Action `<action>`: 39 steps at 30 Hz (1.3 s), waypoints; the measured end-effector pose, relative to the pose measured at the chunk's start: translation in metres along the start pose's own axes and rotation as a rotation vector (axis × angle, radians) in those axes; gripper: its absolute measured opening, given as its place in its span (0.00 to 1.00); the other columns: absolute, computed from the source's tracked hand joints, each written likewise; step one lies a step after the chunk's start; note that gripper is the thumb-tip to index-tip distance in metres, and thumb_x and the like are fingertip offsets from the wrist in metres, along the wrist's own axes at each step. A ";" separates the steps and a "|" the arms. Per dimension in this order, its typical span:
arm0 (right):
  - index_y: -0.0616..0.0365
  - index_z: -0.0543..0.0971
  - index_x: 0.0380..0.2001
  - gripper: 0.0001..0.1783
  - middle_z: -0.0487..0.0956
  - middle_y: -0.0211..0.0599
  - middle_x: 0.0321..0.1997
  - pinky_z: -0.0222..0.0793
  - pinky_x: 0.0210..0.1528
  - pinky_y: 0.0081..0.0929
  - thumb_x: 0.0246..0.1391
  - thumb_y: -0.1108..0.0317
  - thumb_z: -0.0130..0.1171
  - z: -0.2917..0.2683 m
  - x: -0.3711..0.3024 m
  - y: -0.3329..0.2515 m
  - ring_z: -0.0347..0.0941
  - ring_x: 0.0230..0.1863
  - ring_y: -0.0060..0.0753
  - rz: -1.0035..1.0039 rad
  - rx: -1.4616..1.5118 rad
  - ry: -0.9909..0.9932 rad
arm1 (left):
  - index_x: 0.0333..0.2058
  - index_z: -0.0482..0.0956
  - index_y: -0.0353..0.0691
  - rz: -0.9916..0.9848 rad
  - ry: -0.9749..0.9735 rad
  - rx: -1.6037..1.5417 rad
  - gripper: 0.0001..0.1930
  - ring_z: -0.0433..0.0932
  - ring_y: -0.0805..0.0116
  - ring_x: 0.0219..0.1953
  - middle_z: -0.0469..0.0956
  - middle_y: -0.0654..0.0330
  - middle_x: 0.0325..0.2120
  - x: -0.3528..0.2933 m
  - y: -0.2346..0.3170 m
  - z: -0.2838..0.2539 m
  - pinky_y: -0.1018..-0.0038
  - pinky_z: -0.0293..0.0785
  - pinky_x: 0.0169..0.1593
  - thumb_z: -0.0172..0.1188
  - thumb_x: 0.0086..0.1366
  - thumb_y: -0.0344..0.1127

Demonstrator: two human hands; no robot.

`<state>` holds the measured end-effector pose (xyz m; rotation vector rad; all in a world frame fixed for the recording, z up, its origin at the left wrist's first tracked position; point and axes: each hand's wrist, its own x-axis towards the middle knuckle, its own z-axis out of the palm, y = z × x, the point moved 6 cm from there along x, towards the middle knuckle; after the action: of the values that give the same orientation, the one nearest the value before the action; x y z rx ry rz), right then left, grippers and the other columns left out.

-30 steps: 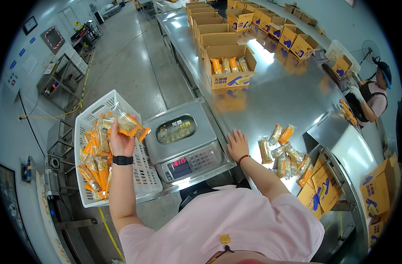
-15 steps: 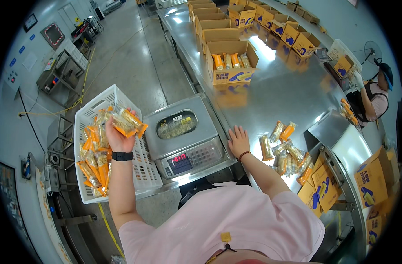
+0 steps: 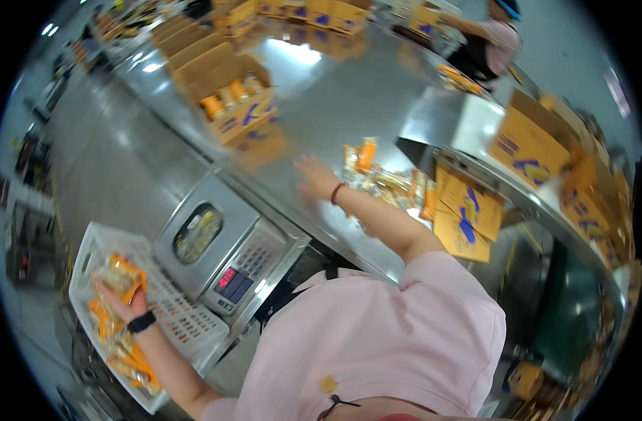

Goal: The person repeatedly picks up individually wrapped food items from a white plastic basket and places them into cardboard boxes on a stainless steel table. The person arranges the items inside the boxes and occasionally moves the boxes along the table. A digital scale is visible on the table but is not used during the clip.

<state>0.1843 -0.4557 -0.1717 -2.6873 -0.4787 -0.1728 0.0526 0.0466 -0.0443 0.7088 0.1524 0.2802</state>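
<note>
My left hand (image 3: 126, 303), below a black wristband, is closed around a few orange-and-clear food packets (image 3: 128, 272) above a white plastic basket (image 3: 187, 323). More such packets lie in the basket. Beside it stands a silver weighing scale (image 3: 159, 245) with a lit red display, its pan bearing nothing but a dark oval label. My right hand (image 3: 315, 179), blurred by motion, hovers over or rests on the steel table (image 3: 335, 84) with its fingers stretched and empty. Just to its right sits a loose pile of packets (image 3: 387, 181).
An open carton (image 3: 240, 116) holding packets heads a row of cartons at the far left. Flattened cardboard (image 3: 468, 214) lies by the table's right edge, near a metal chute (image 3: 437, 126) and more cartons (image 3: 531, 140). A co-worker (image 3: 489, 49) works at the far right.
My view has turned to the right, so the scene appears rotated and shifted left. My right hand has moved nearer the packet pile. The left hand keeps its packets and is lower over the basket.
</note>
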 end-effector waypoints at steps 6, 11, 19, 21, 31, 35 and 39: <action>0.54 0.66 0.45 0.32 0.68 0.45 0.47 0.59 0.46 0.45 0.32 0.60 0.62 -0.284 -0.045 0.064 0.61 0.50 0.48 0.176 -0.824 0.644 | 0.50 0.63 0.31 -0.021 -0.099 0.067 0.27 0.71 0.65 0.44 0.69 0.53 0.45 -0.009 -0.001 0.018 0.72 0.67 0.48 0.42 0.64 0.51; 0.50 0.62 0.55 0.23 0.69 0.41 0.49 0.44 0.59 0.51 0.53 0.65 0.41 -0.426 -0.173 0.177 0.56 0.59 0.45 0.864 -1.457 0.571 | 0.51 0.62 0.31 0.008 -0.032 0.076 0.27 0.70 0.65 0.46 0.69 0.53 0.47 -0.010 -0.006 0.040 0.71 0.67 0.48 0.41 0.65 0.50; 0.50 0.76 0.30 0.08 0.73 0.32 0.32 0.70 0.34 0.32 0.47 0.67 0.49 -0.365 -0.125 0.059 0.73 0.36 0.37 0.460 -1.022 0.219 | 0.56 0.56 0.32 -0.074 -0.247 0.008 0.30 0.70 0.61 0.47 0.67 0.52 0.49 -0.025 0.001 0.037 0.67 0.65 0.52 0.42 0.63 0.51; 0.52 0.75 0.30 0.06 0.74 0.34 0.31 0.69 0.33 0.30 0.45 0.68 0.52 -0.350 -0.099 -0.006 0.73 0.33 0.39 0.286 -0.756 0.258 | 0.57 0.54 0.32 -0.127 -0.336 -0.050 0.31 0.69 0.59 0.48 0.67 0.50 0.49 -0.024 -0.003 0.038 0.66 0.65 0.53 0.43 0.63 0.50; 0.48 0.73 0.32 0.10 0.72 0.29 0.24 0.69 0.25 0.28 0.42 0.69 0.51 -0.125 0.012 -0.239 0.73 0.27 0.33 -0.934 -0.190 0.069 | 0.52 0.60 0.28 0.079 -0.015 0.108 0.30 0.72 0.56 0.42 0.71 0.45 0.42 -0.021 -0.008 0.059 0.64 0.69 0.47 0.38 0.64 0.53; 0.49 0.72 0.36 0.15 0.74 0.33 0.31 0.69 0.37 0.32 0.40 0.70 0.54 -0.045 0.015 -0.297 0.73 0.36 0.38 -1.006 -0.138 -0.093 | 0.47 0.64 0.28 -0.010 -0.014 0.152 0.27 0.75 0.57 0.39 0.72 0.47 0.39 -0.014 -0.015 0.054 0.64 0.73 0.45 0.43 0.63 0.50; 0.52 0.71 0.44 0.20 0.73 0.41 0.38 0.62 0.51 0.38 0.43 0.71 0.53 -0.081 -0.010 -0.310 0.68 0.46 0.46 -1.115 0.140 0.245 | 0.45 0.67 0.30 -0.031 0.115 0.212 0.24 0.76 0.60 0.38 0.73 0.51 0.38 -0.021 -0.014 0.042 0.66 0.74 0.42 0.46 0.63 0.48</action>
<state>0.0612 -0.2251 0.0144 -1.9263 -1.7479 -0.7149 0.0452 0.0038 -0.0216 0.8996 0.3050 0.2776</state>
